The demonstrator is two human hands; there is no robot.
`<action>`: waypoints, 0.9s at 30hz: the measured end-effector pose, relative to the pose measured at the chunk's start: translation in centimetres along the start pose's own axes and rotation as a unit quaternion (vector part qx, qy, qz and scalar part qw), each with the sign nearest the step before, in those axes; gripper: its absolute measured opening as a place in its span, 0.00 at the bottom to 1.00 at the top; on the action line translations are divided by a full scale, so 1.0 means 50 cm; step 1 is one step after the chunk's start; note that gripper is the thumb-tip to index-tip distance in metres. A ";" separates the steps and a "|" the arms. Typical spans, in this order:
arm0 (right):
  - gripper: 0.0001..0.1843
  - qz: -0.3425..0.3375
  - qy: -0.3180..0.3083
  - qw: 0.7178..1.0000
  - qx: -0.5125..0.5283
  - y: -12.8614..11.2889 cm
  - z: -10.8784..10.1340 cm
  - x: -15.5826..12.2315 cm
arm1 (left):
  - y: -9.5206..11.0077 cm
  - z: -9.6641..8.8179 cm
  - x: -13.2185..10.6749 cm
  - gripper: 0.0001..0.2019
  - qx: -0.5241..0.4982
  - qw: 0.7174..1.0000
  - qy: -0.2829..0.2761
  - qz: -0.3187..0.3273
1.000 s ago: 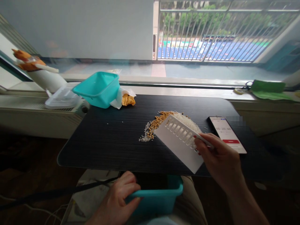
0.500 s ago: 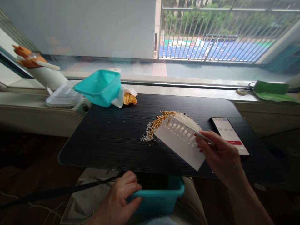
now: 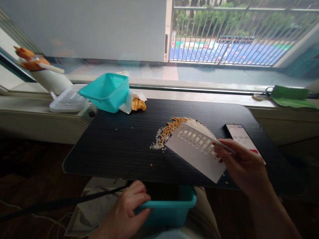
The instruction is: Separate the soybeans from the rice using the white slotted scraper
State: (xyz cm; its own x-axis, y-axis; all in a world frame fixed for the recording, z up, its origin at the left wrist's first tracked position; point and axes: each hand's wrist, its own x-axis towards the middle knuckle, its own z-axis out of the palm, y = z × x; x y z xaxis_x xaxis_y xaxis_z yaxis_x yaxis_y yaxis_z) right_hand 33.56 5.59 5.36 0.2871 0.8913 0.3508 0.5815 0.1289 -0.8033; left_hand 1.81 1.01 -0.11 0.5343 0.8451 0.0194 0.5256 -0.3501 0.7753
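Head view: a black, streaked counter [image 3: 112,152], window [image 3: 224,36] behind, one pile of rice and beans [image 3: 173,126] on top! One white slotted scraper [image 3: 193,154] slants at the pile's near side, the right hand [image 3: 245,166] pinching its end in a firm grip. One phone [image 3: 239,132] right of the pile; two turquoise bins: far bin [image 3: 107,93] beyond it, leftward; near bin [image 3: 169,209] in front, the left hand [image 3: 132,202] in a grip clamped on the rim.
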 end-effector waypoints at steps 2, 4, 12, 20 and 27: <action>0.07 -0.003 -0.006 1.000 0.006 0.000 0.001 -0.002 | 0.002 -0.001 0.001 0.10 -0.001 1.000 0.001 0.000; 0.08 -0.010 -0.027 1.000 0.013 -0.001 0.005 -0.003 | 0.002 -0.002 0.001 0.10 -0.002 1.000 0.003 0.002; 0.08 -0.037 -0.125 0.990 0.057 -0.019 0.047 -0.010 | -0.013 -0.032 -0.032 0.10 0.008 1.000 0.020 -0.015; 0.10 -0.052 -0.286 0.951 0.104 -0.082 0.096 -0.010 | -0.020 -0.065 -0.058 0.09 0.036 0.998 0.053 -0.010; 0.07 -0.090 -0.206 0.971 0.077 -0.062 0.040 -0.019 | -0.018 -0.054 -0.052 0.09 0.037 0.996 0.082 0.020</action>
State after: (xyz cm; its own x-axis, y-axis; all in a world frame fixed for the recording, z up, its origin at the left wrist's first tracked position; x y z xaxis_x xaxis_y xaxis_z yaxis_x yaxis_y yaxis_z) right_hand 29.98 5.21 6.55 -0.1560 0.9427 0.2950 0.4647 0.3336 -0.8202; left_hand -1.84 0.24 0.84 0.4431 0.8827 0.1565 0.5570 -0.4079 0.7234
